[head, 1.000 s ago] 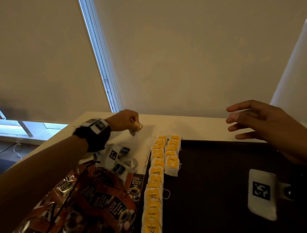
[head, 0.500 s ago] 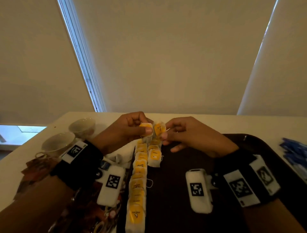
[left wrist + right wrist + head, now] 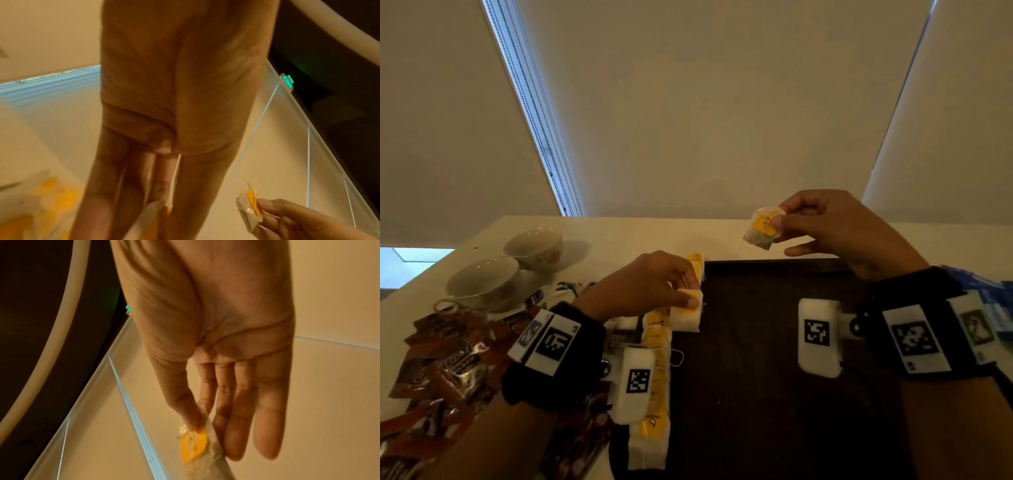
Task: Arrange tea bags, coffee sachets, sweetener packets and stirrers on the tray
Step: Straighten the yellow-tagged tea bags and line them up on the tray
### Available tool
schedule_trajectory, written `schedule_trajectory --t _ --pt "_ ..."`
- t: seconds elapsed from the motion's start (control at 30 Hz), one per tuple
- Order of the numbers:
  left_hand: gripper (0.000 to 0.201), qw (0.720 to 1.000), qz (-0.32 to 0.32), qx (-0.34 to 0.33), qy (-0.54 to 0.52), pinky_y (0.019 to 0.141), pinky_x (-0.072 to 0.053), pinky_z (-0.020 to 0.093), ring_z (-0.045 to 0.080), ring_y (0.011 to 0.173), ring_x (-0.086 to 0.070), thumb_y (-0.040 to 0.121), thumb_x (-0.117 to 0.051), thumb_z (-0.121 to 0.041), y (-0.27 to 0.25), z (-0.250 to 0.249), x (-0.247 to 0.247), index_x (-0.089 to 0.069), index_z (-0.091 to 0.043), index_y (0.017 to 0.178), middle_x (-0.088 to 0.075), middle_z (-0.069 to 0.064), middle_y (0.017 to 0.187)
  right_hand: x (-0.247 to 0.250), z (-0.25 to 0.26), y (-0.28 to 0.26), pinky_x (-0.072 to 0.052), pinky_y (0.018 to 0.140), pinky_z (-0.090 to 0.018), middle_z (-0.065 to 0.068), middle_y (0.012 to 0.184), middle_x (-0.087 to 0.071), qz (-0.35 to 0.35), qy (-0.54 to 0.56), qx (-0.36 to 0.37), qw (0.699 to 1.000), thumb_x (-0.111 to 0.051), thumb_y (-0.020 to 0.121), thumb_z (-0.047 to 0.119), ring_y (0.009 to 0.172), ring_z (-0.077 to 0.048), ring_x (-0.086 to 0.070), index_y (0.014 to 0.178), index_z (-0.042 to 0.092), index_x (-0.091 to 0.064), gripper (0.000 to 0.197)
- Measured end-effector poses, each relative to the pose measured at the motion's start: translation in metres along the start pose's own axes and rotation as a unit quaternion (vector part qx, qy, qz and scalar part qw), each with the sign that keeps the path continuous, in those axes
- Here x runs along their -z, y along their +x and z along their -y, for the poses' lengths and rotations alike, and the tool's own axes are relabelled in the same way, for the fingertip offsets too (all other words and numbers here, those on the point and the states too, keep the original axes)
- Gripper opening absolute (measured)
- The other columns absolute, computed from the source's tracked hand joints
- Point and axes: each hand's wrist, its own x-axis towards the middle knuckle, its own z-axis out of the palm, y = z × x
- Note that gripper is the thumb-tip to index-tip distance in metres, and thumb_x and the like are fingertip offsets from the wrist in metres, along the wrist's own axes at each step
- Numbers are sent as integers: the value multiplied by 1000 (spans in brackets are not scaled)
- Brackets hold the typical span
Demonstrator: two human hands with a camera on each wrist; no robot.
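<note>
Item one, my right hand [image 3: 835, 233]: raised above the far edge of the tray [image 3: 774, 394]; thumb and forefinger pinch one tea bag [image 3: 763, 228] by its yellow tag, the other fingers loosely extended beneath; the bag hangs in the air, clear of the tray and of every other bag; the right wrist view shows the same pinch [image 3: 195, 423] on the yellow tag [image 3: 193, 446].

Item two, my left hand [image 3: 650, 284]: lowered over the far left corner of the tray; thumb and fingertips pinch a second tea bag [image 3: 686, 310], which touches or sits atop the bags already laid there, I cannot tell which; in the left wrist view the fingers [image 3: 115, 186] run long and close together down to a blurred bag at their tips.

Item three, row of tea bags [image 3: 654, 404]: white, yellow-tagged, laid overlapping along the tray's left edge, running from the near end up to my left hand; a shorter second row begins just beside it at the far end.

Item four, coffee sachets [image 3: 448, 363]: brown foil, heaped loose on the table [image 3: 619, 236] left of the tray, off it.

Item five, two cups [image 3: 506, 270]: pale, empty-looking, on the table beyond the sachets.

Item six, blue packets [image 3: 993, 291]: at the right edge past my wrist, mostly hidden.
</note>
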Motion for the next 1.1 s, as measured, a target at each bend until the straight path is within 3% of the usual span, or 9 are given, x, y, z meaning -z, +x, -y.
schedule_trajectory --t 0.2,0.33,0.43,0.57,0.73,0.83,0.9,1.0,1.1 --pt "11 994 102 26 5 63 -55 27 21 73 -66 80 -73 -18 6 6 -6 -64 -19 87 -70 9 86 7 0 1 -59 69 -29 -7 90 -72 -6 -7 -12 1000 -65 85 12 75 -12 -71 96 9 -65 11" --pt "10 991 124 46 4 58 -55 22 11 64 -65 81 -71 -16 8 4 3 -64 -17 88 -68 -4 79 7 2 1 -59 68 -29 -6 89 -72 -5 -10 -10 1000 -66 84 13 73 -11 -71 92 13 -65 7" --pt "6 990 126 37 42 56 -53 20 8 64 -63 83 -70 -16 9 2 8 -64 -18 85 -62 -4 81 8 3 0 -59 68 -28 -5 88 -71 -4 -13 -7 1000 -65 85 13 71 -9 -70 90 14 -65 5" --pt "7 986 136 14 93 53 -46 16 -2 55 -54 83 -70 -19 13 3 7 -64 -22 82 -58 -9 69 8 4 -2 -58 66 -26 -3 86 -70 -3 -15 -5 1000 -65 84 14 69 -7 -70 88 15 -65 5" --pt "11 980 179 10 91 68 -46 26 9 69 -57 79 -74 -20 17 6 11 -68 -14 86 -67 2 77 8 4 -2 -59 68 -27 -5 88 -70 -2 -15 -9 1000 -65 84 14 70 -9 -70 89 15 -64 5" --pt "8 974 210 13 77 59 -43 13 1 64 -57 80 -73 -14 18 2 16 -68 -13 86 -67 -5 75 8 5 -2 -59 69 -29 -5 87 -70 -1 -17 -6 1000 -65 84 14 71 -10 -70 89 15 -65 4" --pt "9 971 223 18 82 55 -40 11 1 60 -54 80 -73 -14 20 0 15 -68 -11 87 -66 -1 75 8 5 -2 -59 69 -29 -5 87 -70 -1 -18 -6 1000 -65 84 14 72 -11 -69 88 15 -65 4" --pt "11 968 208 13 137 64 -44 14 7 69 -57 78 -75 -20 26 2 11 -65 -20 80 -65 -1 78 8 5 -2 -59 69 -29 -6 88 -70 -1 -17 -7 1000 -65 85 14 72 -11 -69 88 16 -65 4" --pt "17 954 154 -3 258 63 -39 9 7 79 -54 78 -74 -30 31 1 8 -57 -28 78 -61 -7 85 9 5 -2 -58 68 -28 -6 88 -69 -3 -19 -8 1000 -64 85 14 72 -11 -69 88 16 -64 3"
